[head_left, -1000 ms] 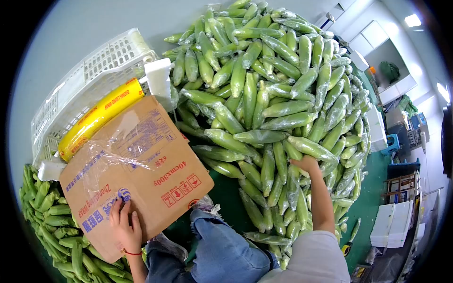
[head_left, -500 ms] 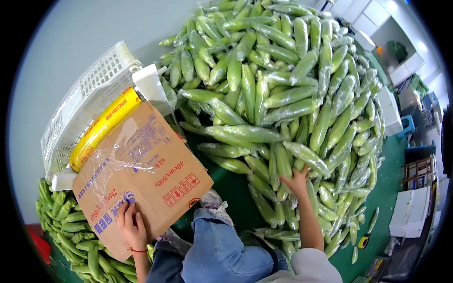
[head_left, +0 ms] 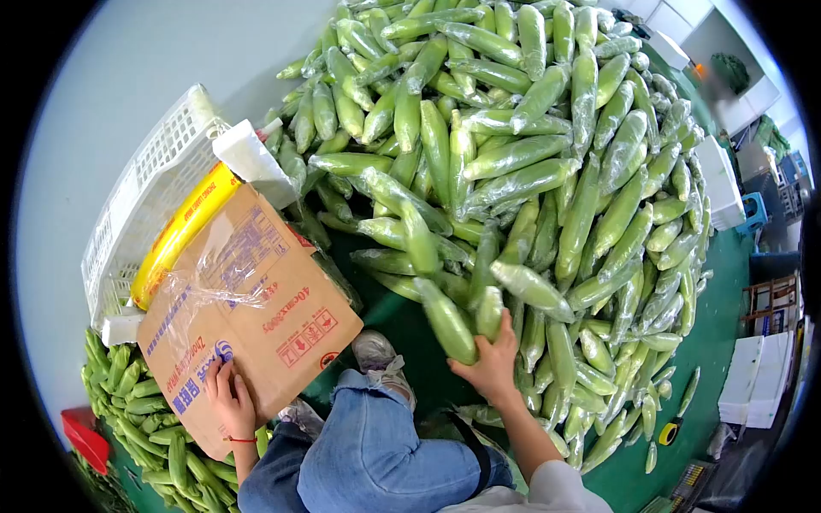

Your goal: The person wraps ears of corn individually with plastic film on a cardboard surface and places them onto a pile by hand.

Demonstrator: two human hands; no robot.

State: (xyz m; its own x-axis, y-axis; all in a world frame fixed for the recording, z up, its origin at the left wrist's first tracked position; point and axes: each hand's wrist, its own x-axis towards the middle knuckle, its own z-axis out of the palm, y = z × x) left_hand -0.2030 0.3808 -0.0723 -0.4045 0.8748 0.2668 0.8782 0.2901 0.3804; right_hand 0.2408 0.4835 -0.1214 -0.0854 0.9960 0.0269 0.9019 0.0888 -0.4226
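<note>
Cobs (head_left: 447, 321) are being touched by the right hand (head_left: 493, 363), grip's closure unclear, left hand (head_left: 229, 402) spread; slides are being risked by loose heaping.

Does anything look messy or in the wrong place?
A little. One ear of corn lies by itself on the green floor, just off the big pile. Also, the clear film on the cardboard is wrinkled, not smooth. I can't see anything broken.
</note>
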